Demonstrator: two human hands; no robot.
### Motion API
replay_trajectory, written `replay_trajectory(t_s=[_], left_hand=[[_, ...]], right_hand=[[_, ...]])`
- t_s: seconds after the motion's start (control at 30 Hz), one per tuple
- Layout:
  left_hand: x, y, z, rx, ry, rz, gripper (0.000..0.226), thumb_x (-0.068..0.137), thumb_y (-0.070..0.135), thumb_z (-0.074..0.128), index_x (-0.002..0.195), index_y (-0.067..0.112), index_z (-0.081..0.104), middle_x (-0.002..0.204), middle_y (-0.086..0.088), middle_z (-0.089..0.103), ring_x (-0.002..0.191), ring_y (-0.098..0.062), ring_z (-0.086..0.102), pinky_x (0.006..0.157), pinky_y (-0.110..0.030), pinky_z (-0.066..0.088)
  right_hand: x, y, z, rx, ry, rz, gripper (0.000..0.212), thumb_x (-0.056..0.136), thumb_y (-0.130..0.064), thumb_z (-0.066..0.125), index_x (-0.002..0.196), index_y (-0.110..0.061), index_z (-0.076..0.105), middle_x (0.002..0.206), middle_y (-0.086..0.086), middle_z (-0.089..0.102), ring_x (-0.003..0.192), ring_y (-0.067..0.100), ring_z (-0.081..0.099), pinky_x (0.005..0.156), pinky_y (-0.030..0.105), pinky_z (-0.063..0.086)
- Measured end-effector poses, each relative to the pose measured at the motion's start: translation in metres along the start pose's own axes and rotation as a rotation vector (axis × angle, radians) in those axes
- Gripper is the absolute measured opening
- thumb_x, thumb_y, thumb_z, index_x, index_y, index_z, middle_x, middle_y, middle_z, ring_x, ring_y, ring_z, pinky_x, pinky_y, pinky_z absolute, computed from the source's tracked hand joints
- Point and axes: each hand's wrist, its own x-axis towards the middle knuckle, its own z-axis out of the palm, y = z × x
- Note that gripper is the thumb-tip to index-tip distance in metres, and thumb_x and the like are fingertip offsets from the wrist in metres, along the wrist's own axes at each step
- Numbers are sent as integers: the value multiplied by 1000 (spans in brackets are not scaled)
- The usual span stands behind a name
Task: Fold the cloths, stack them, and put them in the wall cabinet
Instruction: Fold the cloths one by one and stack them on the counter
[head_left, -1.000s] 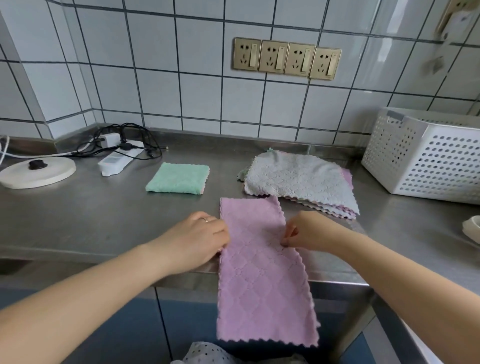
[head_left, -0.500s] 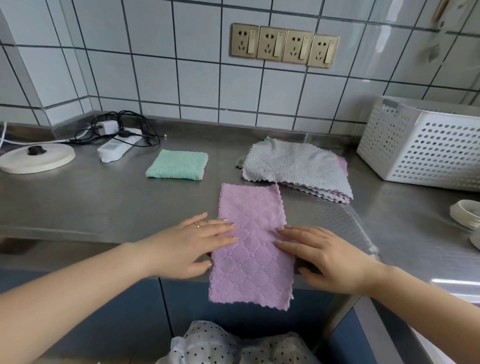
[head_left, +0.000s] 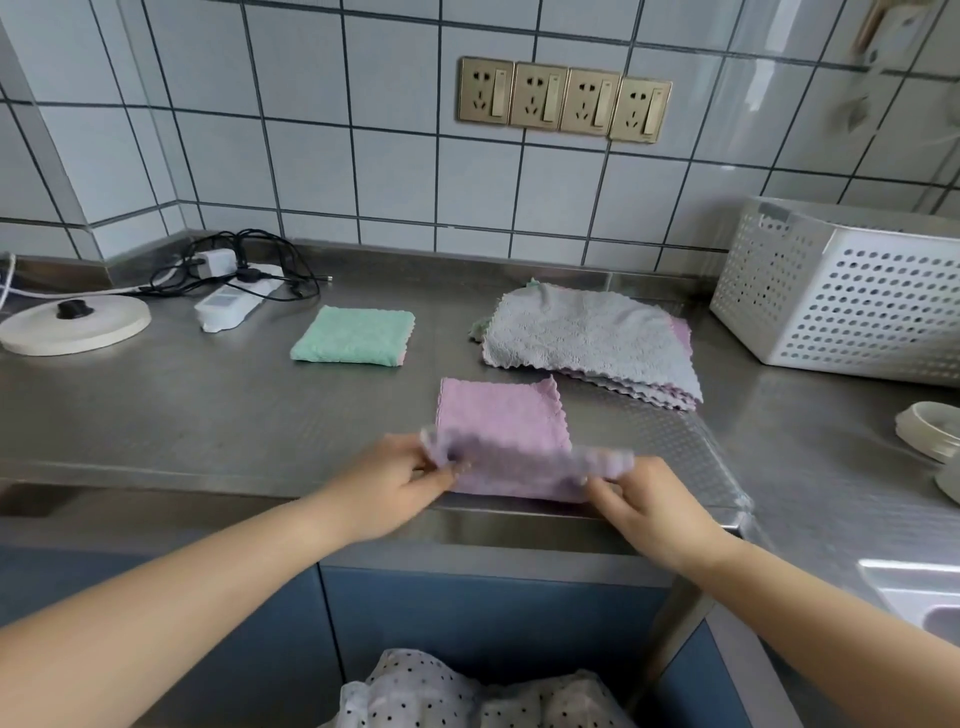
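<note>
- Two bare hands work one cloth: the left hand (head_left: 395, 480) pinches the near left corner of the pink quilted microfibre cloth (head_left: 503, 428), and the right hand (head_left: 641, 501) pinches the near right corner, each with fingers curled round the scalloped hem.
- Both corners are raised off the brushed steel counter (head_left: 208, 415), while the far part of the pink cloth lies flat near the counter's front edge; the lifted hem is blurred, so its exact line is hard to read.
- Judged from this, the step in hand is the second fold: bringing the near edge over onto the far edge.
- To do it well, carry both corners forward level with each other, so the hem does not skew, and land them corner on corner over the far edge.
- Keep the far part from sliding; a low, slow carry should avoid dragging it.
- Once laid, press flat along the crease.
- Soft pile of this kind tends to spring back, so a firm smoothing seems wise.
- Well left and further back lies the mint-green folded square cloth (head_left: 353, 335), the likely base for stacking.
- Behind and to the right sits the pile of unfolded grey and pink cloths (head_left: 587, 338), near the white perforated plastic basket (head_left: 841, 296).
- No wall cabinet is in view.
</note>
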Motion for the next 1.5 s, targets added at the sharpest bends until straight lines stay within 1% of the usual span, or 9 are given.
replay_trajectory(t_s=[0.1, 0.2, 0.43, 0.57, 0.73, 0.9, 1.1, 1.33, 1.5], left_hand=[[14, 4, 1, -188, 141, -109, 27, 93, 28, 54, 67, 23, 47, 52, 14, 50, 49, -4, 42, 53, -23, 35], [25, 6, -1, -295, 149, -154, 9, 93, 20, 55, 101, 19, 59, 94, 12, 69, 88, -8, 65, 80, -30, 52], [53, -4, -4, -388, 136, -371, 82, 87, 13, 64, 148, 31, 13, 124, 2, 45, 108, -11, 51, 90, -21, 39], [77, -16, -11, -314, 92, -460, 62, 87, 16, 64, 141, 21, 35, 132, -9, 52, 109, -16, 55, 93, -25, 41], [100, -20, -17, -177, 37, -562, 34, 90, 25, 57, 123, 19, 53, 115, -5, 58, 102, -21, 58, 64, -24, 49], [109, -23, -16, -107, -4, -537, 9, 88, 18, 57, 97, 15, 57, 90, -9, 60, 71, -21, 59, 53, -28, 52], [110, -28, -16, -116, -31, -514, 7, 89, 12, 59, 94, 15, 57, 80, -4, 54, 61, -12, 52, 43, -20, 48], [110, -31, -16, -46, -41, -464, 6, 89, 15, 61, 90, 15, 55, 73, 0, 48, 57, -12, 46, 47, -23, 46], [110, -29, -17, 77, -41, -428, 15, 88, 18, 61, 101, 10, 59, 71, 5, 46, 57, -11, 46, 44, -19, 38]], right_hand=[[20, -6, -2, 157, 82, 251, 34, 95, -30, 52, 62, -20, 53, 57, -8, 56, 53, 5, 50, 57, 26, 43], [38, -4, -1, 260, 47, 383, 33, 93, -30, 55, 64, -16, 52, 56, -5, 53, 53, 11, 52, 58, 31, 49], [59, 8, 7, 129, 3, 486, 30, 86, -31, 65, 114, -22, 58, 90, -5, 63, 83, 16, 60, 72, 28, 46], [72, 12, 7, 127, 18, 522, 63, 86, -31, 66, 142, -25, 37, 95, -8, 61, 75, 4, 56, 58, 15, 39], [87, 27, 8, 104, 67, 591, 35, 88, -33, 62, 120, -18, 60, 81, -5, 66, 56, 8, 58, 61, 25, 52], [94, 34, 8, -24, 43, 570, 27, 87, -33, 64, 110, -20, 67, 79, -7, 66, 74, 12, 61, 72, 28, 50], [100, 32, 5, -94, -42, 536, 24, 86, -32, 65, 106, -20, 67, 67, -14, 51, 61, 2, 46, 53, 18, 32], [108, 24, 0, -148, -17, 362, 10, 82, -12, 63, 83, -22, 60, 94, -1, 60, 81, 13, 56, 69, 21, 40], [113, 25, 5, -45, -9, 370, 9, 86, -13, 59, 89, -21, 55, 78, -7, 61, 73, 13, 57, 59, 18, 39]])
